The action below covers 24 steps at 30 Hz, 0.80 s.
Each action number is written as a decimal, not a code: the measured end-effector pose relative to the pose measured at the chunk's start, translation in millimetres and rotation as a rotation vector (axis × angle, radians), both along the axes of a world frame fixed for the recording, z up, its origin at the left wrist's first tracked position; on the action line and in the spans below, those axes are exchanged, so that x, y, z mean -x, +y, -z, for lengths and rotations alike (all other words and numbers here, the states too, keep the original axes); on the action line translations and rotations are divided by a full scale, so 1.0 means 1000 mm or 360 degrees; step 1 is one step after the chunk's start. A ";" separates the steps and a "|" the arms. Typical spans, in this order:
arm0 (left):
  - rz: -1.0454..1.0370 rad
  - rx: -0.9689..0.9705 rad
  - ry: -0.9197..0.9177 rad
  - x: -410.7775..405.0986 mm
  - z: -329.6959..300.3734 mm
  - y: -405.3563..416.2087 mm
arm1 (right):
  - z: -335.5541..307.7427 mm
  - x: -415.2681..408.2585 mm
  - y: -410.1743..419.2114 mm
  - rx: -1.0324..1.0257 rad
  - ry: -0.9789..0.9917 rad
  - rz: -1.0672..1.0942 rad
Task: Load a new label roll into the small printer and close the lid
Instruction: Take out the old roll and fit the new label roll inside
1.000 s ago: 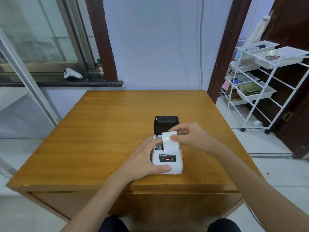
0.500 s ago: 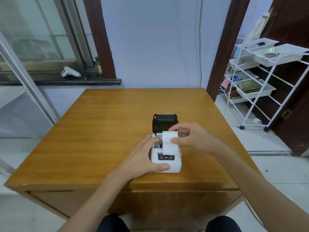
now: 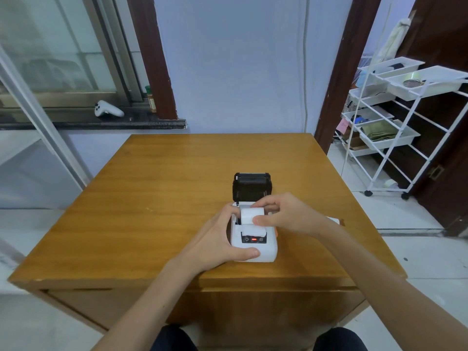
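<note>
The right hand point(image 3: 286, 214) pinches the white label roll point(image 3: 250, 215) between thumb and fingers, holding it in the open bay at the top of the small white label printer point(image 3: 253, 245). The roll sits partly down in the bay, with its upper half above the rim. The left hand point(image 3: 217, 239) grips the printer's left side, with the thumb laid across the lower front edge and the fingers curled up beside the bay. On the printer's front panel a small red light point(image 3: 254, 239) glows beside a power button. The black lid point(image 3: 252, 186) stands upright and open behind the roll, hinged at the printer's far edge. The printer rests on a wooden table point(image 3: 152, 211), near its front edge. Farther out, a white game controller point(image 3: 107, 109) lies on the dark window sill point(image 3: 101, 124) to the left, and a white wire shelf cart point(image 3: 395, 122) stands on the tiled floor to the right.
</note>
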<state>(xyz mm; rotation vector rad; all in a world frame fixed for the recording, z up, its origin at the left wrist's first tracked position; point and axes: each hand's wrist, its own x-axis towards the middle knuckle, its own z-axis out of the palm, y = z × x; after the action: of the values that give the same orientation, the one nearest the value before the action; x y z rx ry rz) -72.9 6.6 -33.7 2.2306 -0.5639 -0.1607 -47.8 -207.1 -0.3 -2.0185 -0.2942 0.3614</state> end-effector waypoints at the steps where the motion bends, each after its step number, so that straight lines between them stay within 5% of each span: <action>1: -0.0001 -0.0011 0.0000 0.000 0.000 0.000 | -0.001 -0.001 0.000 0.0025 0.0013 -0.0014; 11: -0.0012 -0.0058 -0.0005 0.000 0.001 0.000 | -0.012 -0.007 0.001 0.0426 -0.0038 -0.0249; 24: 0.0035 -0.0027 -0.0050 -0.001 0.001 0.000 | -0.001 0.006 -0.001 0.0141 -0.0157 -0.0079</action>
<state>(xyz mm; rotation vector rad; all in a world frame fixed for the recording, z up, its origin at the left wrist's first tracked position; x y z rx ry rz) -72.1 6.3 -34.6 2.2472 -0.6065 -0.1420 -53.9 -208.2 1.0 -2.1226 -0.3961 0.3112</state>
